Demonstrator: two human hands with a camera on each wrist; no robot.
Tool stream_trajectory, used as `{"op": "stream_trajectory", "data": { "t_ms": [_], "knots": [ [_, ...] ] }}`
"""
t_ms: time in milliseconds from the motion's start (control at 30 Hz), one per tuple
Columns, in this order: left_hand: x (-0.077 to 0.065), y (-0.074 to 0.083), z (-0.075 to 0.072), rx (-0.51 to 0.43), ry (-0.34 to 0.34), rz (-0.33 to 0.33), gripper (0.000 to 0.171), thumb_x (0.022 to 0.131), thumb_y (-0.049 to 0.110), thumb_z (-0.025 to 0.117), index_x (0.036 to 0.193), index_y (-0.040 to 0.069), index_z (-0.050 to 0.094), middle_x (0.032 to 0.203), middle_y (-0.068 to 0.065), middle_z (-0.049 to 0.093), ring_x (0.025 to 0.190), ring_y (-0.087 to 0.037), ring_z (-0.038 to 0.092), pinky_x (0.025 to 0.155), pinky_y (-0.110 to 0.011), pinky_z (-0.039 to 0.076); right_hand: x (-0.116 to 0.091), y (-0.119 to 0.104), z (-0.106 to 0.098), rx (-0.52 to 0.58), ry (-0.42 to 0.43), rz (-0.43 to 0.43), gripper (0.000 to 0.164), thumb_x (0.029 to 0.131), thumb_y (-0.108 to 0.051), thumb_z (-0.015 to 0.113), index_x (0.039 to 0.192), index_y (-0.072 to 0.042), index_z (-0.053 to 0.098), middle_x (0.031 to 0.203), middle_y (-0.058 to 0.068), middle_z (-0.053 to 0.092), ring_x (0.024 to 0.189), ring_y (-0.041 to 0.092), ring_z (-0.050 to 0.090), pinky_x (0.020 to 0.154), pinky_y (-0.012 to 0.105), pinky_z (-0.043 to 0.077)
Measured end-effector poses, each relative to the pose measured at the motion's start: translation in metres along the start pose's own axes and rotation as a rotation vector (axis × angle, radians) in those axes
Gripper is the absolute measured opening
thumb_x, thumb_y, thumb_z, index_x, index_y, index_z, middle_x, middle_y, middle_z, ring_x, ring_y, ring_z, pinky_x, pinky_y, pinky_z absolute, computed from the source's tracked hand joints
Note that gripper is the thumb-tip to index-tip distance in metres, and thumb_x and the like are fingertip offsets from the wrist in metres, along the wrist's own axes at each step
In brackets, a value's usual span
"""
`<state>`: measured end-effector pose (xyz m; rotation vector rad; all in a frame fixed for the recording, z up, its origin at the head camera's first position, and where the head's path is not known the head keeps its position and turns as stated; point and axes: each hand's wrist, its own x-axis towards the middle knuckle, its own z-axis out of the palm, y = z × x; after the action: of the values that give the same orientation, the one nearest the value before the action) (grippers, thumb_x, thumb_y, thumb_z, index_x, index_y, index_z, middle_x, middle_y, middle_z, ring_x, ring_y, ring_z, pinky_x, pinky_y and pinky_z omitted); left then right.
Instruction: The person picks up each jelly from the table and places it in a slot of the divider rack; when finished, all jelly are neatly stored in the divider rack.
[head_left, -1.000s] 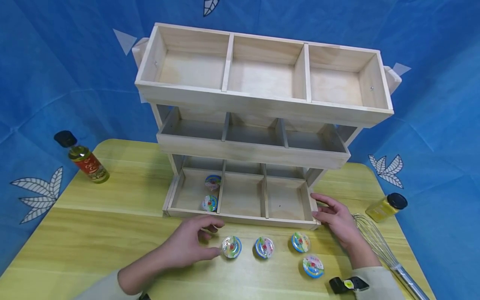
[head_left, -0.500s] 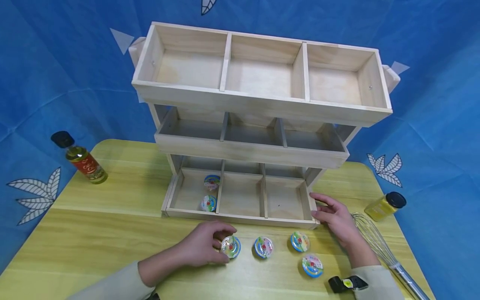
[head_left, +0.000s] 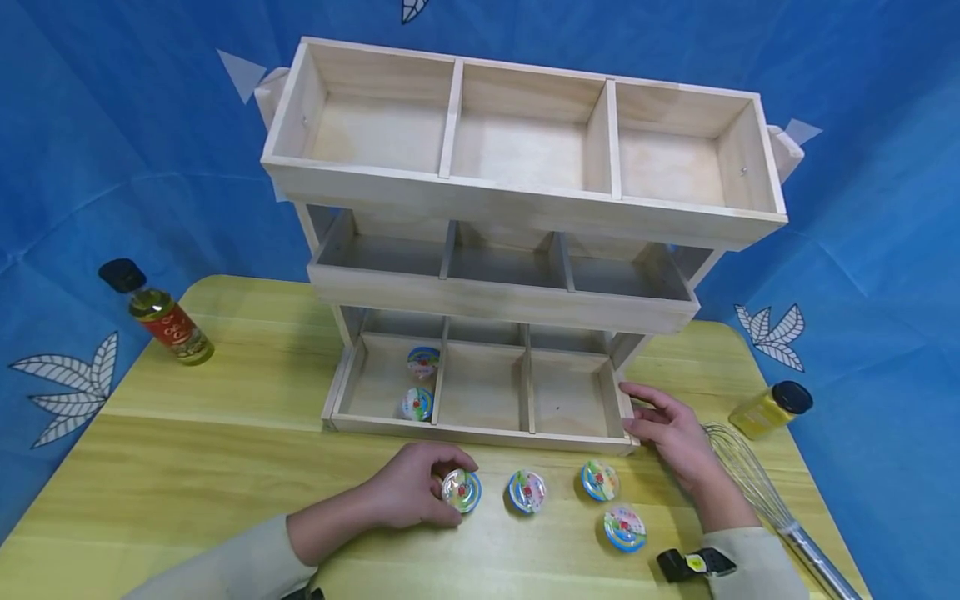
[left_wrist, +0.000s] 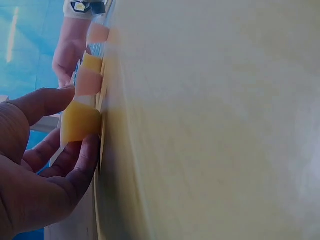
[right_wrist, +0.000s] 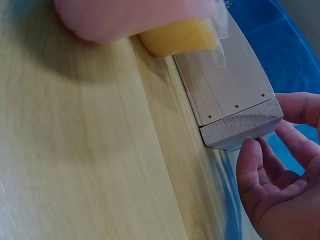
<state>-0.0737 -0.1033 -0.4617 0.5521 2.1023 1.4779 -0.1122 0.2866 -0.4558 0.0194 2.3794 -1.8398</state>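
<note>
My left hand (head_left: 412,490) holds a small jelly cup (head_left: 461,492) by its sides. In the left wrist view the yellow cup (left_wrist: 81,121) sits between thumb and fingertips, low at the table. To its right are a pink-lidded jelly cup (head_left: 527,492) and two more cups, one behind (head_left: 600,481) and one in front (head_left: 625,529). My right hand (head_left: 667,429) grips the right end of the three-tier wooden rack (head_left: 480,435) at its bottom tray; in the right wrist view bent fingers (right_wrist: 250,155) touch the tray's end. Two jelly cups (head_left: 417,404) lie in the bottom left compartment.
An oil bottle (head_left: 168,321) stands at the table's left edge. On the right are a yellow jar with a black lid (head_left: 772,408) and a metal whisk (head_left: 765,492). The rack's top tier (head_left: 525,204) overhangs the lower ones, and a blue cloth (head_left: 112,125) hangs behind.
My left hand has moved right to the nearest jelly cup, and its thumb and fingers have closed around it. The right hand stays at the rack's end.
</note>
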Motion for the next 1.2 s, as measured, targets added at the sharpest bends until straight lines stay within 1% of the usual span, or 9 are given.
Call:
{"op": "stream_trajectory", "data": {
  "t_ms": [100,267,433,500,600,700,767,967,1200],
  "knots": [
    [0.001,0.001,0.000,0.009,0.005,-0.009,0.053,0.068,-0.005,0.085,0.117,0.003,0.067,0.099,-0.003,0.062,0.063,-0.010,0.052,0.056,-0.022,0.047,0.000,0.001,0.000,0.002,-0.003,0.001,0.055,0.092,-0.001,0.069,0.142,0.008,0.047,0.134,0.031,0.050,0.100,0.010,0.062,0.079,0.025,0.054],
    [0.002,0.007,-0.003,-0.030,-0.018,-0.016,0.051,0.068,-0.005,0.087,0.115,0.003,0.068,0.090,-0.005,0.061,0.072,-0.017,0.060,0.060,-0.025,0.053,0.000,0.000,0.000,-0.005,0.002,0.003,0.055,0.092,-0.002,0.069,0.142,0.007,0.048,0.134,0.028,0.050,0.100,0.011,0.061,0.079,0.025,0.054],
    [0.005,0.019,-0.009,-0.063,-0.063,0.041,0.051,0.071,-0.001,0.088,0.118,-0.002,0.067,0.084,-0.004,0.059,0.068,-0.012,0.055,0.063,-0.022,0.051,0.000,0.001,-0.001,-0.004,0.000,0.003,0.056,0.091,-0.002,0.070,0.142,0.007,0.048,0.135,0.027,0.050,0.101,0.011,0.061,0.078,0.025,0.054],
    [0.009,0.025,-0.012,-0.092,-0.070,0.067,0.051,0.073,0.000,0.087,0.120,-0.003,0.066,0.087,-0.005,0.059,0.064,-0.010,0.052,0.062,-0.021,0.049,0.000,0.001,-0.001,-0.002,-0.002,0.003,0.056,0.092,-0.002,0.070,0.142,0.007,0.047,0.135,0.027,0.050,0.101,0.011,0.061,0.078,0.025,0.054],
    [0.016,0.034,-0.017,-0.151,-0.060,0.111,0.052,0.076,-0.002,0.085,0.124,-0.004,0.064,0.096,-0.008,0.062,0.069,-0.013,0.058,0.065,-0.023,0.052,0.000,0.002,-0.001,0.003,-0.003,0.007,0.056,0.092,-0.002,0.069,0.142,0.007,0.047,0.136,0.028,0.049,0.101,0.011,0.061,0.079,0.025,0.053],
    [0.024,0.041,-0.020,-0.176,-0.021,0.140,0.052,0.078,-0.002,0.084,0.126,-0.003,0.063,0.105,-0.011,0.063,0.080,-0.021,0.067,0.067,-0.026,0.056,0.000,0.001,0.000,0.010,-0.004,0.006,0.056,0.092,-0.001,0.069,0.142,0.008,0.046,0.136,0.029,0.049,0.102,0.010,0.061,0.079,0.025,0.054],
    [0.032,0.046,-0.022,-0.171,0.024,0.151,0.054,0.077,0.000,0.084,0.127,-0.002,0.063,0.106,-0.011,0.063,0.083,-0.024,0.068,0.069,-0.029,0.057,0.000,0.000,-0.001,0.011,-0.003,-0.002,0.055,0.092,-0.001,0.069,0.142,0.008,0.047,0.136,0.030,0.049,0.102,0.010,0.062,0.080,0.025,0.054],
    [0.058,0.055,-0.023,-0.146,0.172,0.179,0.054,0.074,0.002,0.087,0.123,0.003,0.065,0.104,-0.010,0.064,0.081,-0.024,0.067,0.069,-0.033,0.058,0.001,0.000,-0.001,0.011,-0.003,-0.017,0.055,0.092,0.000,0.068,0.141,0.009,0.047,0.135,0.030,0.049,0.102,0.010,0.062,0.079,0.025,0.054],
    [0.089,0.052,-0.020,-0.096,0.301,0.159,0.049,0.072,0.002,0.088,0.118,0.002,0.068,0.096,-0.005,0.066,0.086,-0.021,0.063,0.070,-0.030,0.057,0.000,0.002,-0.001,0.014,-0.004,-0.005,0.055,0.091,0.001,0.069,0.141,0.009,0.047,0.137,0.028,0.049,0.101,0.011,0.062,0.078,0.026,0.055]
  ]
}}
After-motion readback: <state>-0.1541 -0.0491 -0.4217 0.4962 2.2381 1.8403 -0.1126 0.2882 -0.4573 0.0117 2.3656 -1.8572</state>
